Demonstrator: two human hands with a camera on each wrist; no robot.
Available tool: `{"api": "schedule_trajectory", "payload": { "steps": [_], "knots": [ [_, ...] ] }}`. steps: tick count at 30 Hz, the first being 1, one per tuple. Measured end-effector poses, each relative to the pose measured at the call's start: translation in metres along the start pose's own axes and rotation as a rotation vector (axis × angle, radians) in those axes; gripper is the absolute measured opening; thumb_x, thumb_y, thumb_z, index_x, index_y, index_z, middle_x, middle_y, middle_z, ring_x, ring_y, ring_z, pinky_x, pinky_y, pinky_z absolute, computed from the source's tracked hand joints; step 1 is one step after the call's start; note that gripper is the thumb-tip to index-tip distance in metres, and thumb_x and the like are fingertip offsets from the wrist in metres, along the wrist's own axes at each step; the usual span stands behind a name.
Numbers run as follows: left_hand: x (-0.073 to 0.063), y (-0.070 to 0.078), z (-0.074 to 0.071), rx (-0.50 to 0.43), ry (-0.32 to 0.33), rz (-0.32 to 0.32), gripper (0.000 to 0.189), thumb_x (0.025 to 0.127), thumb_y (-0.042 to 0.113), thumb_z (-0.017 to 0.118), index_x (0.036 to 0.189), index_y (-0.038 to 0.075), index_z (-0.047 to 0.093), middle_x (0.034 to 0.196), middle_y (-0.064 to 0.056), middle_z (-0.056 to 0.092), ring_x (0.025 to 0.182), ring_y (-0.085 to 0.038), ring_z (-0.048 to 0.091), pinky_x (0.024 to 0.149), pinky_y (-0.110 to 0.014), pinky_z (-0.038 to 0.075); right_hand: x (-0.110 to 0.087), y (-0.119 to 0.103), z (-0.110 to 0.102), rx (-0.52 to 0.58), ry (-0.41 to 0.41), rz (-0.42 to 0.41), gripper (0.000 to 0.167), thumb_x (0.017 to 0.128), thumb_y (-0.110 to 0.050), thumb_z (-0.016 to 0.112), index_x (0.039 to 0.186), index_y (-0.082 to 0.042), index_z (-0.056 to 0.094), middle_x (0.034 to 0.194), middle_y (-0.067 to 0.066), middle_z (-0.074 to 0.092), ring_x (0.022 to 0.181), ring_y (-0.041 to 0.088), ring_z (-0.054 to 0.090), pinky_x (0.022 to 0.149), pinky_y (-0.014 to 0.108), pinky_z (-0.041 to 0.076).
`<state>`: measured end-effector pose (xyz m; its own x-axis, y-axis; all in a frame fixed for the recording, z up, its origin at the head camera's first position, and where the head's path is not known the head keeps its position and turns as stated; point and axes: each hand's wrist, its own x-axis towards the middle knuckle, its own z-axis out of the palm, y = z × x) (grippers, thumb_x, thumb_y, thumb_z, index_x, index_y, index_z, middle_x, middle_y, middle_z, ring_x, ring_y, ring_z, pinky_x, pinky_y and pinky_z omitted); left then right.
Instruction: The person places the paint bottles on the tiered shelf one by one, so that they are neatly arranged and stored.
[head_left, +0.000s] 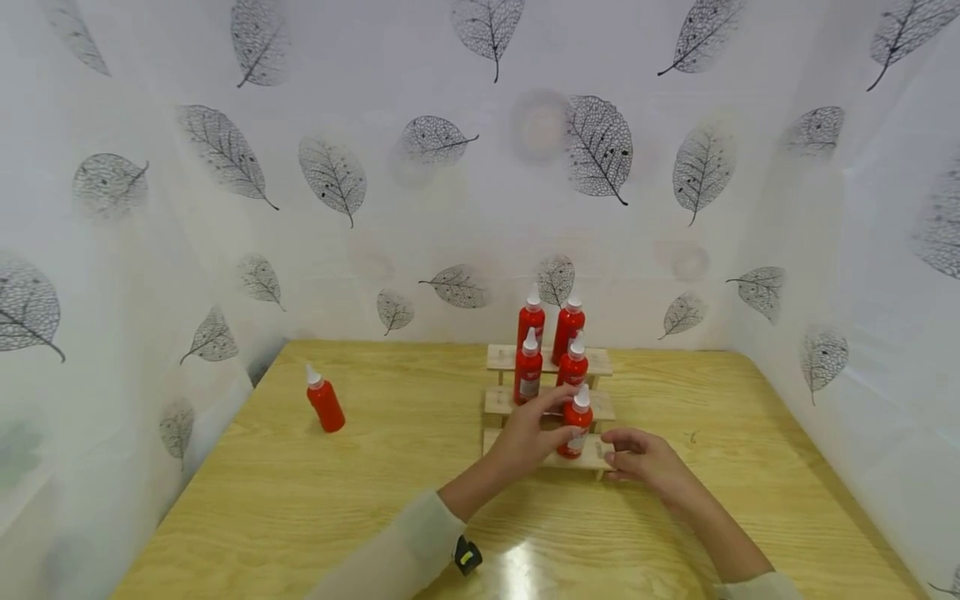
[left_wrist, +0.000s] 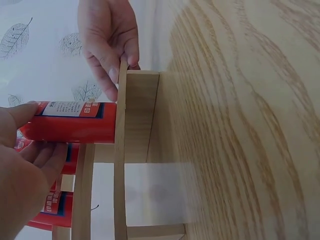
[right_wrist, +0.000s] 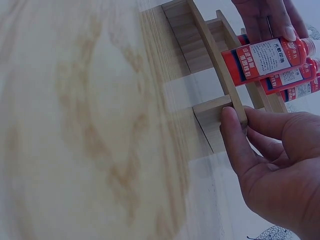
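My left hand [head_left: 531, 432] grips a red bottle [head_left: 577, 427] with a white nozzle cap, thumb on one side and fingers on the other. The bottle stands upright on the lowest step of a three-tier wooden rack [head_left: 500, 442]; its base meets the board in the left wrist view. My right hand [right_wrist: 272, 155] pinches the right end of that lowest board between thumb and fingers. Behind, the middle step carries two more red bottles, one of them [head_left: 528, 371] at the left. On the top step stand another two, including one [head_left: 570, 329] at the right.
A single red bottle [head_left: 326, 403] stands apart on the left side of the wooden table [head_left: 375, 475]. White curtains [head_left: 420, 225] with a leaf print hang close behind the table and on both sides.
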<state>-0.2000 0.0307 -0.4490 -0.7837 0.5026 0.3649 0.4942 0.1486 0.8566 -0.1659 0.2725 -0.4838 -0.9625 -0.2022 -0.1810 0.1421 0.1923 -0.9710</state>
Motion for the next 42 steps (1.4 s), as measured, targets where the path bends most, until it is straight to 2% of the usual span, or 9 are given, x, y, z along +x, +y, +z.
{"api": "schedule_trajectory", "payload": {
  "steps": [9,12,16,20,24,29,32,36,42],
  "knots": [
    [-0.001,-0.003,0.0,0.026,0.004,0.023,0.055,0.094,0.012,0.072,0.144,0.022,0.051,0.136,0.0,0.061,0.117,-0.011,0.062,0.098,-0.029,0.055,0.0,0.0,0.001,-0.002,0.008,0.011,0.049,0.098,-0.009,0.064,0.138,0.014,0.046,0.124,0.023,0.058,0.099,0.02,0.066,0.087,0.037,0.061],
    [-0.003,-0.002,-0.005,0.005,0.019,0.02,0.052,0.094,0.016,0.072,0.143,0.02,0.052,0.132,0.0,0.062,0.117,-0.015,0.062,0.095,-0.026,0.056,-0.001,0.0,0.002,-0.001,0.02,0.019,0.049,0.097,-0.008,0.064,0.138,0.014,0.047,0.122,0.022,0.058,0.098,0.019,0.066,0.086,0.036,0.061],
    [-0.009,-0.003,-0.021,0.028,0.066,0.01,0.051,0.096,0.024,0.071,0.142,0.015,0.053,0.132,-0.004,0.062,0.116,-0.023,0.062,0.092,-0.023,0.056,0.0,-0.001,0.002,-0.002,0.013,0.009,0.05,0.097,-0.007,0.064,0.137,0.015,0.046,0.121,0.021,0.058,0.098,0.019,0.065,0.087,0.036,0.061],
    [-0.02,-0.006,-0.043,0.067,0.13,0.011,0.051,0.096,0.024,0.071,0.142,0.011,0.054,0.129,-0.01,0.063,0.112,-0.026,0.063,0.091,-0.028,0.057,0.001,0.0,0.001,0.003,0.005,0.009,0.05,0.096,-0.007,0.064,0.138,0.015,0.045,0.12,0.021,0.059,0.099,0.021,0.066,0.088,0.036,0.061],
    [-0.034,-0.011,-0.068,0.095,0.223,0.026,0.045,0.096,0.02,0.07,0.138,0.008,0.058,0.124,-0.013,0.066,0.107,-0.024,0.065,0.088,-0.031,0.058,0.001,0.001,0.0,-0.004,0.0,0.005,0.051,0.097,-0.008,0.064,0.138,0.015,0.045,0.123,0.023,0.059,0.101,0.021,0.066,0.089,0.036,0.06],
    [-0.055,-0.022,-0.104,0.145,0.346,0.006,0.04,0.097,0.024,0.07,0.135,0.014,0.062,0.122,-0.007,0.067,0.104,-0.02,0.065,0.087,-0.033,0.058,0.0,-0.001,0.0,-0.008,-0.013,-0.008,0.052,0.097,-0.009,0.064,0.138,0.016,0.044,0.124,0.025,0.058,0.101,0.021,0.065,0.089,0.037,0.06],
    [-0.07,-0.028,-0.128,0.156,0.421,-0.027,0.04,0.096,0.024,0.071,0.135,0.016,0.062,0.122,-0.004,0.067,0.105,-0.022,0.065,0.089,-0.032,0.057,0.0,-0.001,-0.001,-0.003,-0.017,-0.009,0.052,0.097,-0.009,0.064,0.139,0.016,0.044,0.125,0.025,0.058,0.101,0.02,0.065,0.089,0.037,0.06],
    [-0.09,-0.032,-0.159,0.18,0.521,-0.094,0.042,0.096,0.024,0.071,0.136,0.016,0.061,0.124,-0.004,0.066,0.108,-0.023,0.064,0.091,-0.022,0.054,-0.001,0.0,-0.001,-0.002,-0.026,-0.011,0.052,0.098,-0.009,0.063,0.139,0.016,0.044,0.126,0.026,0.057,0.102,0.02,0.064,0.089,0.037,0.06],
    [-0.12,-0.032,-0.2,0.254,0.661,-0.217,0.043,0.098,0.027,0.069,0.139,0.017,0.059,0.125,-0.003,0.066,0.106,-0.011,0.061,0.087,-0.01,0.047,0.0,0.0,-0.001,0.004,-0.026,-0.011,0.051,0.098,-0.009,0.062,0.139,0.016,0.044,0.127,0.026,0.057,0.101,0.019,0.065,0.088,0.037,0.06]
  ]
}}
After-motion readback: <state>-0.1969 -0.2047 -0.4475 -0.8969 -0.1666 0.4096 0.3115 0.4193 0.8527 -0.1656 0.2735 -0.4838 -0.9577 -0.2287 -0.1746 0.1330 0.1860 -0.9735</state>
